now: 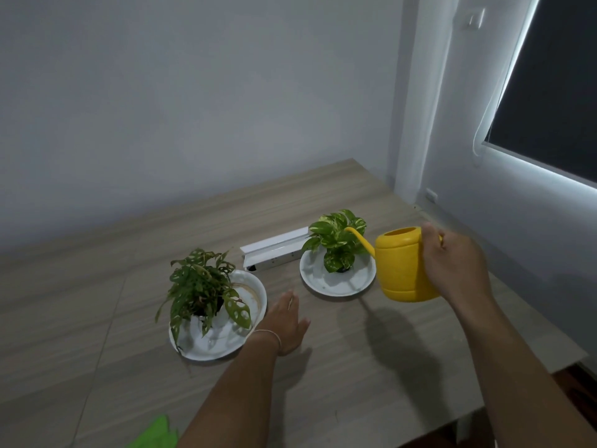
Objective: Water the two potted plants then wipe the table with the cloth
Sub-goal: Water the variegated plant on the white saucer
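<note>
Two potted plants stand on the table (323,383): a hole-leaved plant (202,287) at the near left and a variegated plant (337,242) farther right. Two white plates are there, one plate (223,345) under the left plant and one plate (336,284) under the right. One yellow watering can (403,265) is at the right. One white power strip (274,248) lies between the plants at the far side. One green cloth (155,433) shows at the near edge. Two hands are in view, the left hand (286,323) and the right hand (452,263).
</note>
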The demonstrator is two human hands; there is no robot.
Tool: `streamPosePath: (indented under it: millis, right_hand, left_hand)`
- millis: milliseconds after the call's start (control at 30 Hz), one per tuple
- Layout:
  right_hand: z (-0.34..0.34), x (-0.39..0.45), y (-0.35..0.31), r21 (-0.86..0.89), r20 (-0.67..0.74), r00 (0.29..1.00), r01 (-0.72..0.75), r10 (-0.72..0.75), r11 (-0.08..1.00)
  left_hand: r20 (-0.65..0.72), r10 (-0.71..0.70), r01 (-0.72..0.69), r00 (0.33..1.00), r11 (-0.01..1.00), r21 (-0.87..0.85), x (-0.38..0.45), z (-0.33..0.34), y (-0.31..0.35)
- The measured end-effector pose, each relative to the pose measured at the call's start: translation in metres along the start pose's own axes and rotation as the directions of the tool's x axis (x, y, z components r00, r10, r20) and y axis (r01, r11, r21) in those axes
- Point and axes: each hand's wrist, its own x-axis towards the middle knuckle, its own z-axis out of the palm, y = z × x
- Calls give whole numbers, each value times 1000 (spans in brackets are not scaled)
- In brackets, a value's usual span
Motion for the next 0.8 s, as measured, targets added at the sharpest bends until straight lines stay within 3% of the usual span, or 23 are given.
streamPosePath:
  millis: [267, 433, 800]
  right_hand:
    - [-7, 6, 8, -5, -56, 997, -55, 55, 998]
    - [1, 9, 8, 15, -116, 992, -37, 39, 999]
    - [28, 4, 3, 113, -107, 994, 24, -11, 993]
  left_hand:
    - [12, -20, 20, 1000, 1000, -9, -1, 4, -4]
    - [-1, -20, 20, 1000, 999, -27, -6, 2, -8]
    - [-70, -76, 70, 995, 993, -91, -29, -3, -35]
